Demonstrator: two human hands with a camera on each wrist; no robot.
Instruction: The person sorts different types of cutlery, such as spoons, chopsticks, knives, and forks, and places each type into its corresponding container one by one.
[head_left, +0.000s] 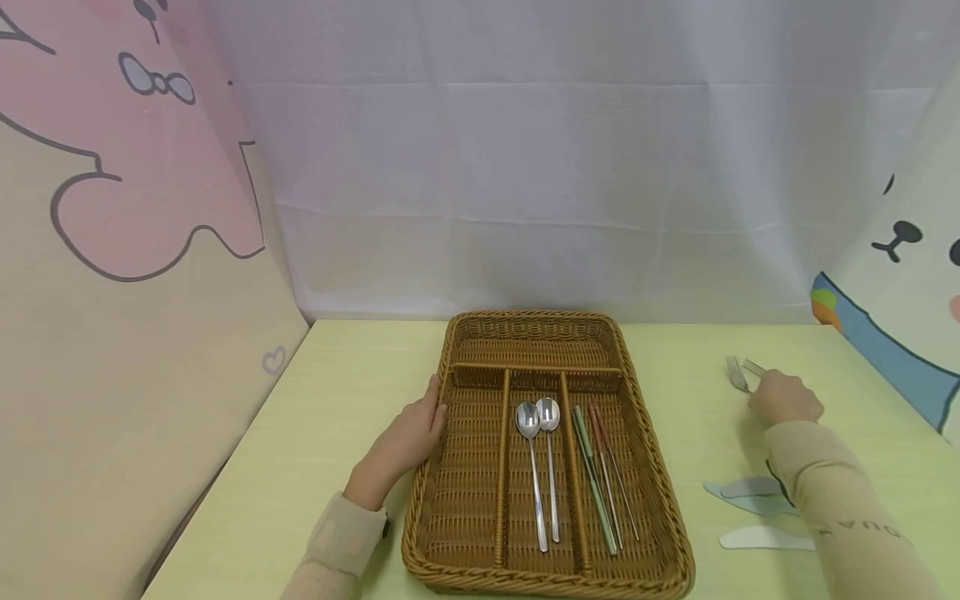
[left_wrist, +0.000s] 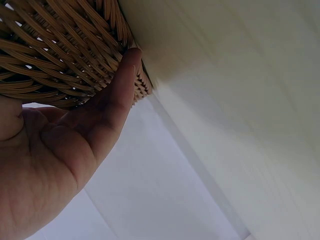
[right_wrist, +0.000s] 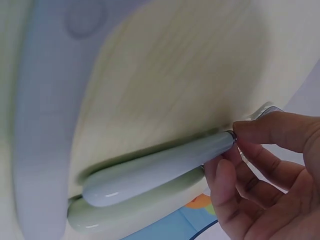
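Observation:
A brown wicker basket [head_left: 501, 467] with dividers stands on the table. My left hand [head_left: 405, 437] holds its left side, thumb at the rim, fingers along the outer wall [left_wrist: 50, 60]. To the basket's right, my right hand [head_left: 786, 398] pinches a fork with a grey-blue handle [right_wrist: 160, 170] near its neck, thumb and fingers meeting there. Beside it lies a second fork with a pale green handle [right_wrist: 145, 202], partly hidden by the first and by the fingers. In the head view, fork tines [head_left: 737, 375] show beyond the hand; both handles are hidden there.
Two spoons [head_left: 538, 467] lie in the basket's middle compartment; green chopsticks [head_left: 596, 483] and reddish-handled ones [head_left: 611, 467] fill the right one. Below my right hand are a white knife [head_left: 761, 537], a pale green knife [head_left: 738, 498] and a grey one [head_left: 750, 486], partly behind the sleeve.

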